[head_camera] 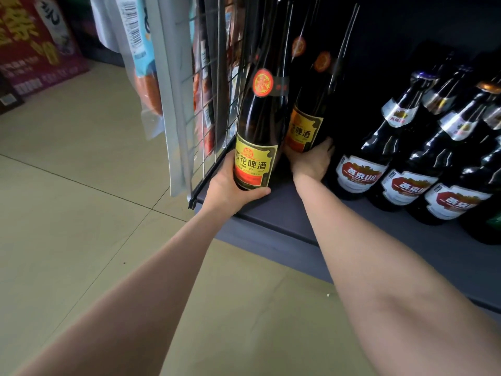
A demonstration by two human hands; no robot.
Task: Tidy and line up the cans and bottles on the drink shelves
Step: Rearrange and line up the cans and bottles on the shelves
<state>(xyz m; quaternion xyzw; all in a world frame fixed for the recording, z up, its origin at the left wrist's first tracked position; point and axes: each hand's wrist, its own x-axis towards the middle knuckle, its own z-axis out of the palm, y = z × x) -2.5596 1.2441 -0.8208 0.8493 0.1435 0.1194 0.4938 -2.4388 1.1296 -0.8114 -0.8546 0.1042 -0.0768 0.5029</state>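
Two tall dark beer bottles with yellow and red labels stand at the left end of a dark grey shelf (282, 210). My left hand (230, 185) grips the base of the front bottle (257, 126), which sits near the shelf's front edge. Behind it and to the right, my right hand (311, 158) holds the lower part of the second bottle (306, 115). To the right, several dark beer bottles with red and white labels (360, 169) stand in rows.
A black wire grid panel (214, 85) closes the shelf's left side, with packaged goods (141, 50) hanging beyond it. Beige floor tiles (81, 213) lie below. Red cartons (32, 42) stand at the far left.
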